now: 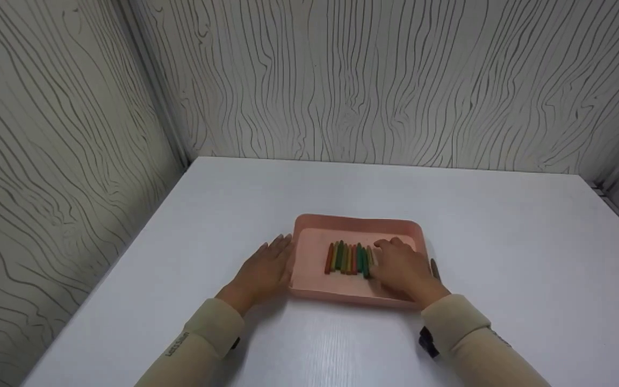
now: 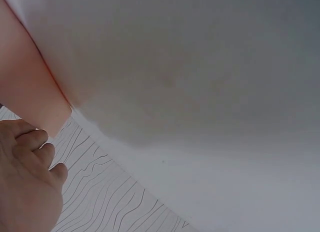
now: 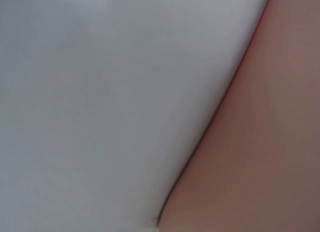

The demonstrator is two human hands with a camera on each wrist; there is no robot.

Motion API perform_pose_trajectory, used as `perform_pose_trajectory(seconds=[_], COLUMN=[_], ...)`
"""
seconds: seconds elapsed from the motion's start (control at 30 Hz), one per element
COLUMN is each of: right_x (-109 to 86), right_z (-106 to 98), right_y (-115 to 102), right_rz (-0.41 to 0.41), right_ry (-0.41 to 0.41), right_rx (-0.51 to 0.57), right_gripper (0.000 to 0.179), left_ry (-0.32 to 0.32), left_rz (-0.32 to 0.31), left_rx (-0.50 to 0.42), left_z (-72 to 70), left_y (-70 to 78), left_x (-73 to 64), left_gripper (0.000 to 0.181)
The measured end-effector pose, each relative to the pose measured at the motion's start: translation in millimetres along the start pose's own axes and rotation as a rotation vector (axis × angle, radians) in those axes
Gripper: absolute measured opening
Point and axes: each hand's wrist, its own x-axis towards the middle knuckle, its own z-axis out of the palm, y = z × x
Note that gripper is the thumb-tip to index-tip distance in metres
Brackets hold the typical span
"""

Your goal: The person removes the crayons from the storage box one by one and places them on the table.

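A shallow pink tray [image 1: 309, 236] lies on the white table. Inside it, a row of crayons [image 1: 347, 259] in red, green, yellow and orange lies side by side. My left hand [image 1: 266, 269] rests along the tray's left wall with its fingers stretched out; the left wrist view shows that hand [image 2: 30, 177] beside the pink wall [image 2: 30, 77]. Reaching over the tray's right part, my right hand [image 1: 403, 266] has thumb and fingers at the row's right end. Its palm side is hidden, and I cannot tell whether a crayon is pinched there.
One dark crayon [image 1: 435, 269] lies on the table just outside the tray's right wall, partly behind my right wrist. The white tabletop [image 1: 530, 258] meets a wood-grain patterned panel [image 1: 352, 80] at the back. Another patterned panel [image 1: 62, 134] stands on the left.
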Motion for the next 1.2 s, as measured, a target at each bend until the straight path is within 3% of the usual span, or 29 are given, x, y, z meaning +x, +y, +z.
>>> perform_pose_trajectory(seconds=[0.5, 0.87, 1.2], right_x=[0.4, -1.3, -4.1], right_z=[0.4, -1.4, -6.4], right_y=[-1.7, 2.5, 7.5], right_rz=[0.073, 0.043, 0.029], right_ry=[-0.087, -0.080, -0.060], right_rx=[0.157, 0.159, 0.322], right_gripper=[0.051, 0.043, 0.038], left_ry=[-0.012, -0.028, -0.022], left_rz=[-0.006, -0.031, -0.037], left_rx=[0.021, -0.026, -0.017], left_z=[-1.4, -1.2, 1.4], left_y=[0.8, 0.6, 0.2], left_x=[0.4, 0.3, 0.9], left_gripper=[0.052, 0.053, 0.053])
